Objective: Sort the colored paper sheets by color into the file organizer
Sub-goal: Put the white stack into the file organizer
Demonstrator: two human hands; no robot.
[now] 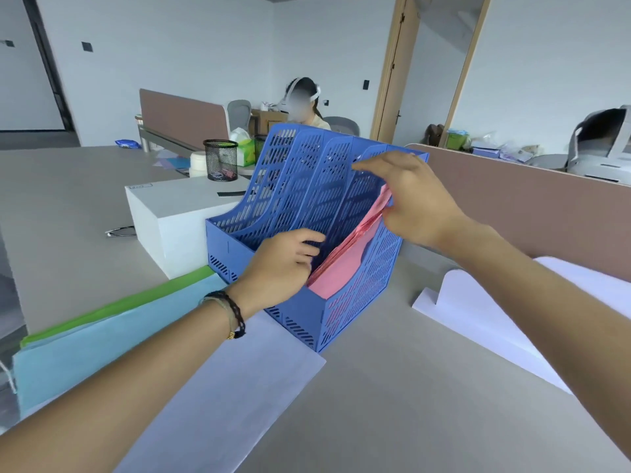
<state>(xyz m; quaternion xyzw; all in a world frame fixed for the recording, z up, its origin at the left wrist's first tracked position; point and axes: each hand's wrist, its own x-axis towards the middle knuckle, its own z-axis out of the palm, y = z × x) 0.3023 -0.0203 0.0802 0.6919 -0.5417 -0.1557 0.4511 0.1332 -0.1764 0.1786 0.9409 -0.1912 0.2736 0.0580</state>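
A blue file organizer (355,302) with several slots stands on the grey desk. A stack of pink sheets (341,271) leans in its rightmost slot. My left hand (283,264) is at the slot's front, its fingers curled round the pink stack's lower edge beside the divider. My right hand (409,199) reaches over the slot's top and pinches the stack's upper corner between thumb and fingers. Light blue sheets (85,349) and green sheets (119,307) lie at the left, and a pale lavender sheet (225,387) lies under my left arm.
White sheets (495,319) lie at the right near a brown partition (529,206). A white box (177,216) stands left of the organizer, with a mesh pen cup (220,160) behind it. A person sits at a far desk.
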